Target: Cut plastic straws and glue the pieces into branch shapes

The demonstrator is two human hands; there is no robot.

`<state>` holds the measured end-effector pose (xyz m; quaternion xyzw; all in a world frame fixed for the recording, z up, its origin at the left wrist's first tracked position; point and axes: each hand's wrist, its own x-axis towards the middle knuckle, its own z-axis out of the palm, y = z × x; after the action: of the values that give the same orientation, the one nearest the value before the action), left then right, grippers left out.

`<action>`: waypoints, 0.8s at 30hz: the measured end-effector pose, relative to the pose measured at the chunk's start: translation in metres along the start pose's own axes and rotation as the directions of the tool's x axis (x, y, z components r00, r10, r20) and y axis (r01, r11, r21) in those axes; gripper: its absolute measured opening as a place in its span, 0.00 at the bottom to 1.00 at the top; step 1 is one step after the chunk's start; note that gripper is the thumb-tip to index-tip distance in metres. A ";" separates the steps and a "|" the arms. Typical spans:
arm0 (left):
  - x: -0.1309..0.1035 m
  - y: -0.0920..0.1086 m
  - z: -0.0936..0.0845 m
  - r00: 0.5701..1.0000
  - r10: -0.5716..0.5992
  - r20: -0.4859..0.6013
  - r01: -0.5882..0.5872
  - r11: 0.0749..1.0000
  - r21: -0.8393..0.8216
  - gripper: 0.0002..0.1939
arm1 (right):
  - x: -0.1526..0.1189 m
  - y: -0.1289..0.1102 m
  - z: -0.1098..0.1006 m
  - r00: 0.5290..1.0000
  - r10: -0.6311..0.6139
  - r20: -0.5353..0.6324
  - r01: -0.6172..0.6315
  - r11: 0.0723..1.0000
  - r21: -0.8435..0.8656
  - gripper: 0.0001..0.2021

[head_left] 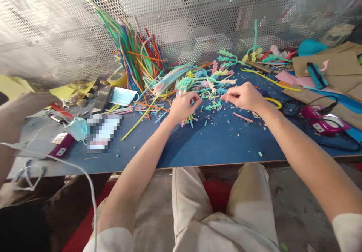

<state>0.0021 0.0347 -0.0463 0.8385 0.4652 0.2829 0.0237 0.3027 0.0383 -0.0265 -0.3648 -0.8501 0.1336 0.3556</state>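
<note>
My left hand (183, 108) is closed in a pinch above the blue tabletop, beside a pile of cut pipe cleaner pieces. What its fingertips hold, if anything, is too small to make out. Across a short gap, my right hand (243, 96) also pinches thumb against forefinger, and any thing in it cannot be told. Between and below the two hands lies a small green pipe cleaner piece (214, 105) among coloured scraps. Just behind them are pastel pipe cleaner flower sprigs (213, 81) in green, pink, yellow and blue.
Long pipe cleaners (135, 59) lean on the perforated metal screen (209, 22). Left are a face mask (123, 96), a tape roll (117, 79), a blurred phone (104, 133) and a co-worker's hand (42, 101). Right are cardboard (333, 65), a purple device (324, 120) and a cutter (316, 76).
</note>
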 end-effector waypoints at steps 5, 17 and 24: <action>0.001 -0.012 0.007 0.973 0.189 0.132 -0.191 0.982 0.004 0.10 | 0.000 0.031 -0.027 0.996 0.046 -0.075 -0.055 0.992 -0.116 0.20; 0.003 -0.009 0.005 0.985 0.144 -0.097 -0.144 0.990 0.006 0.10 | -0.030 0.134 -0.069 0.895 0.439 -0.077 -0.424 0.784 -0.453 0.23; 0.001 0.004 -0.005 0.909 0.223 -0.352 -0.269 0.959 -0.086 0.10 | -0.028 0.131 -0.052 0.846 0.528 -0.081 -0.514 0.763 -0.392 0.13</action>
<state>0.0028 0.0318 -0.0408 0.8258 0.3330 0.4537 -0.0367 0.4219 0.1084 -0.0671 -0.6484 -0.7301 0.0572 0.2080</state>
